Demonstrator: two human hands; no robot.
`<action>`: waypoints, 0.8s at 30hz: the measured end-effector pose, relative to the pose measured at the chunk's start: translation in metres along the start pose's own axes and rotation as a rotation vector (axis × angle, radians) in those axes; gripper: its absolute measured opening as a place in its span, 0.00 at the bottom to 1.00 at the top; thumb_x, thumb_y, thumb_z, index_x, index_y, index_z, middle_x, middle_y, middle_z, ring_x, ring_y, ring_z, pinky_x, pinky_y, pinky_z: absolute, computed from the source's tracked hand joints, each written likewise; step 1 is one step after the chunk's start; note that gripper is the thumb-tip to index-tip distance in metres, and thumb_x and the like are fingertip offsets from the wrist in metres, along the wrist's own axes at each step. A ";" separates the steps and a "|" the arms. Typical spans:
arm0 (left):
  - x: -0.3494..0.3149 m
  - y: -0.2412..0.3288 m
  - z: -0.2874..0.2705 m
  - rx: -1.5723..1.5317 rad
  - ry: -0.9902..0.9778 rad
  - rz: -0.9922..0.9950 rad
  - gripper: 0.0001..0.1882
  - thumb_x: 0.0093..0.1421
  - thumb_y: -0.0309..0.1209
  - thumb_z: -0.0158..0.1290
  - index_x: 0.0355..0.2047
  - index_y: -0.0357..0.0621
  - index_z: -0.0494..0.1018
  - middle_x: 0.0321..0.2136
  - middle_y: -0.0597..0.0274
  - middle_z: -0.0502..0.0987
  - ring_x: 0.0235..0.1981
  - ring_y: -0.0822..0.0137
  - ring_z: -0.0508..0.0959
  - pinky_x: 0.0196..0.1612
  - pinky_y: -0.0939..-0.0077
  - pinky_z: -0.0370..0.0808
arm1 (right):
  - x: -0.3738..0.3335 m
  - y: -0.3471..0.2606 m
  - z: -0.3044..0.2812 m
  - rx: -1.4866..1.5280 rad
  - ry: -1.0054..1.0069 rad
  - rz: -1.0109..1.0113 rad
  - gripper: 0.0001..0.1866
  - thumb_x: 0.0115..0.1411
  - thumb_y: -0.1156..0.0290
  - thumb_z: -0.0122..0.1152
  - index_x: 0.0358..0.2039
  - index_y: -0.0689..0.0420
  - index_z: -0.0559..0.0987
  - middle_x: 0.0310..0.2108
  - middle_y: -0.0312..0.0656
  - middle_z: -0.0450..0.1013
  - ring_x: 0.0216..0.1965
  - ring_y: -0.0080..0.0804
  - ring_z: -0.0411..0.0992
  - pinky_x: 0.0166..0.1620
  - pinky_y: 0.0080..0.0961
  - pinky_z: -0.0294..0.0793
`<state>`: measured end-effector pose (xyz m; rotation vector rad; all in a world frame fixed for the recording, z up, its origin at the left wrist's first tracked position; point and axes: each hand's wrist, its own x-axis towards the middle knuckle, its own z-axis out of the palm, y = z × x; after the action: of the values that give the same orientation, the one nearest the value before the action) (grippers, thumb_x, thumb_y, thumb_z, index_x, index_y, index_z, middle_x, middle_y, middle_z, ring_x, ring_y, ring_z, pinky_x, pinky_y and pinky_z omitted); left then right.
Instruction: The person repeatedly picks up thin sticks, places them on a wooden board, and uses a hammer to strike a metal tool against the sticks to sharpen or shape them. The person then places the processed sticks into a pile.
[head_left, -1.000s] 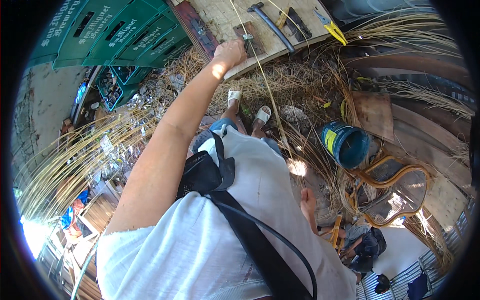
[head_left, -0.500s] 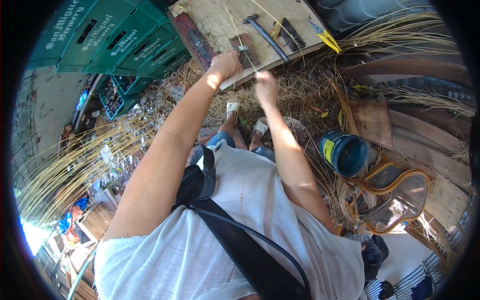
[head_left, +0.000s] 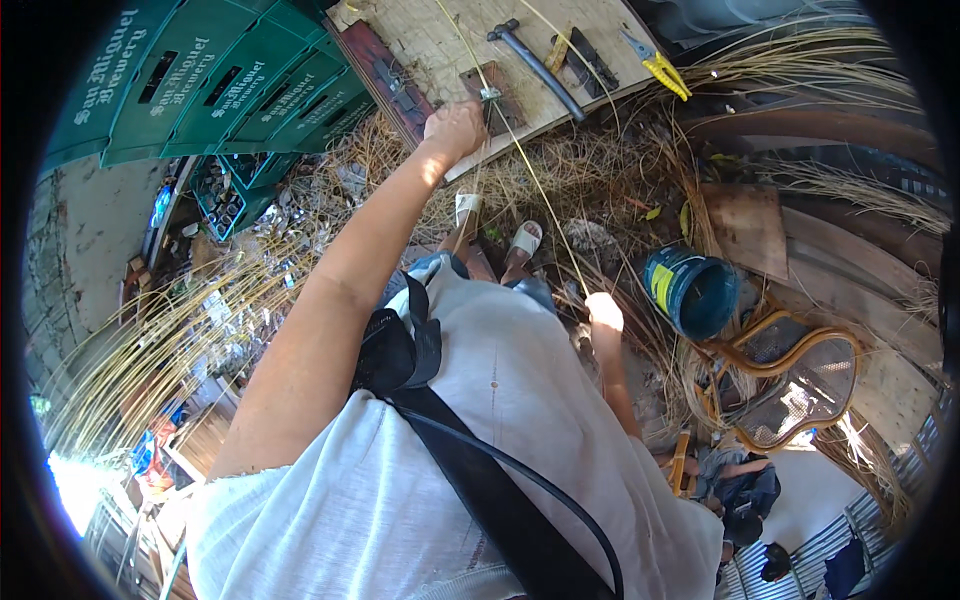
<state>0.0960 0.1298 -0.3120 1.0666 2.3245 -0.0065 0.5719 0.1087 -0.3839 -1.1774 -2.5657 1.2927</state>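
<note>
My right hand (head_left: 603, 312) is closed on the end of a long, thin rattan strip (head_left: 537, 178). The strip stretches taut from a wooden work board (head_left: 432, 40) down past my feet to that hand. On the board it passes a small metal piece (head_left: 490, 94) set on a brown block (head_left: 508, 100). My left hand (head_left: 456, 130) rests at the board's near edge, right beside the metal piece, fingers curled. What those fingers grip is hidden. A hammer (head_left: 535, 68) lies to the right of the block, and yellow-handled pliers (head_left: 660, 70) lie at the right edge.
Green crates (head_left: 215, 85) are stacked at the left. Rattan strips (head_left: 140, 350) and shavings (head_left: 400, 190) cover the ground. A dark bucket (head_left: 700, 295) and a rattan-framed chair piece (head_left: 800, 385) stand at the right. Another person (head_left: 740, 490) is at the lower right.
My right hand has moved from the board's edge down and to the right, drawing the strip out with it. My left hand has stayed beside the metal piece.
</note>
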 end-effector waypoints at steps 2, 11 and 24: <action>-0.010 -0.005 -0.003 -0.015 -0.021 0.002 0.18 0.57 0.38 0.46 0.43 0.40 0.73 0.44 0.42 0.75 0.48 0.48 0.75 0.49 0.61 0.73 | 0.007 -0.077 -0.031 0.197 -0.082 0.220 0.16 0.58 0.69 0.52 0.45 0.62 0.74 0.39 0.48 0.74 0.41 0.38 0.73 0.47 0.26 0.71; -0.001 0.007 -0.010 0.013 0.036 0.062 0.20 0.62 0.39 0.38 0.44 0.38 0.71 0.42 0.40 0.75 0.46 0.44 0.75 0.50 0.57 0.71 | 0.243 -0.210 0.050 0.530 0.268 0.086 0.16 0.66 0.60 0.48 0.33 0.62 0.74 0.25 0.35 0.71 0.28 0.27 0.69 0.34 0.24 0.68; -0.004 0.003 -0.010 -0.009 -0.007 0.048 0.18 0.57 0.39 0.47 0.42 0.40 0.73 0.44 0.44 0.75 0.49 0.50 0.75 0.52 0.62 0.71 | 0.229 -0.204 0.014 0.840 -0.134 0.294 0.25 0.61 0.59 0.53 0.52 0.63 0.69 0.39 0.46 0.74 0.39 0.29 0.73 0.42 0.28 0.73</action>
<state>0.0955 0.1315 -0.3011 1.1154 2.2901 0.0184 0.2789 0.1715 -0.3154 -1.2870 -1.5827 2.2346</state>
